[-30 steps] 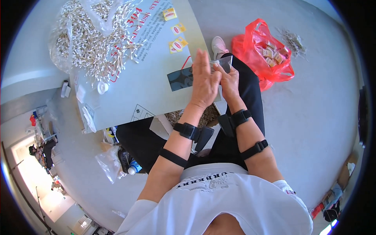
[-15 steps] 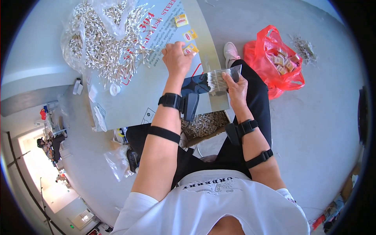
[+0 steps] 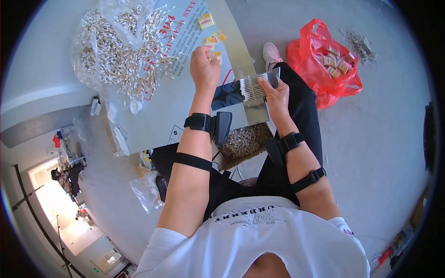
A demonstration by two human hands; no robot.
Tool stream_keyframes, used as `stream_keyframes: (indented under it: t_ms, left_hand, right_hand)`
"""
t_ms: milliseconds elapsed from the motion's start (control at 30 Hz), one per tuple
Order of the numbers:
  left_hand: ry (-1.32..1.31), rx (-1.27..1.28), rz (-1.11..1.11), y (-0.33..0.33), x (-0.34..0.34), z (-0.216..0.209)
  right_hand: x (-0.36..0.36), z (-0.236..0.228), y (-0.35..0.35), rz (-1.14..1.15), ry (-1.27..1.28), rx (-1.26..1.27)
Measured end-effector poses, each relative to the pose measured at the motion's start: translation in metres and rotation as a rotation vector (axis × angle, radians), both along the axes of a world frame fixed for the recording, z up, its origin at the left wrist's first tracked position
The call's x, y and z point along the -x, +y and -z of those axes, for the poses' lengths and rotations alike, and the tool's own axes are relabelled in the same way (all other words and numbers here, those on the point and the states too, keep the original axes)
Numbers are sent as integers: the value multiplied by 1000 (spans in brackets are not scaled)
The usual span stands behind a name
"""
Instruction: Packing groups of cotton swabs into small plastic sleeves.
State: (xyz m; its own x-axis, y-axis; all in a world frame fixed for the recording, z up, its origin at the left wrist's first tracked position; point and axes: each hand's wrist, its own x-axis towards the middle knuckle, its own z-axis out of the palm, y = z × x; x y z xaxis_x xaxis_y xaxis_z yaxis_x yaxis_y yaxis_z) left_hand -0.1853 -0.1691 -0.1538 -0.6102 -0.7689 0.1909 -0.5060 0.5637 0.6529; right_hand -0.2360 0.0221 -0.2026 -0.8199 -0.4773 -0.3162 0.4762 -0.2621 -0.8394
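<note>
My left hand (image 3: 205,68) is over the table with its fingers curled, and a small yellow-and-white card (image 3: 208,44) shows at its fingertips. The fingertips are partly hidden. Next to this hand lies another yellow card (image 3: 217,57), with more farther up the table. My right hand (image 3: 277,95) grips a clear plastic pouch (image 3: 274,75) at the table's right edge, thumb on top. Inside the pouch is a flat row of white cotton swabs (image 3: 252,87). A dark sheet (image 3: 227,96) lies on the table to the pouch's left.
A large heap of cotton swabs (image 3: 116,55) spills from clear plastic at the table's (image 3: 157,116) far left. Below the near edge stands a cardboard box of swabs (image 3: 243,141). On the floor, a red plastic bag (image 3: 303,76) holds small packets, with loose swabs (image 3: 360,46) behind it.
My left hand has drawn slightly left from the nearest card, and another yellow card now shows at its fingertips. My right hand still grips the pouch. The whole view has shifted a little.
</note>
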Motion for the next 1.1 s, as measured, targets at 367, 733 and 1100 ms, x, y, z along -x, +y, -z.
stream_keyframes:
  t_ms: [367, 733, 1100]
  left_hand:
    - [-226, 150, -343, -32, 25, -5]
    - [-92, -204, -170, -52, 25, -6]
    - [103, -686, 30, 55, -35, -20]
  right_hand:
    - [0, -1, -2, 7, -24, -28]
    - [-1, 2, -2, 13, -12, -12]
    - [1, 1, -2, 14, -50, 0]
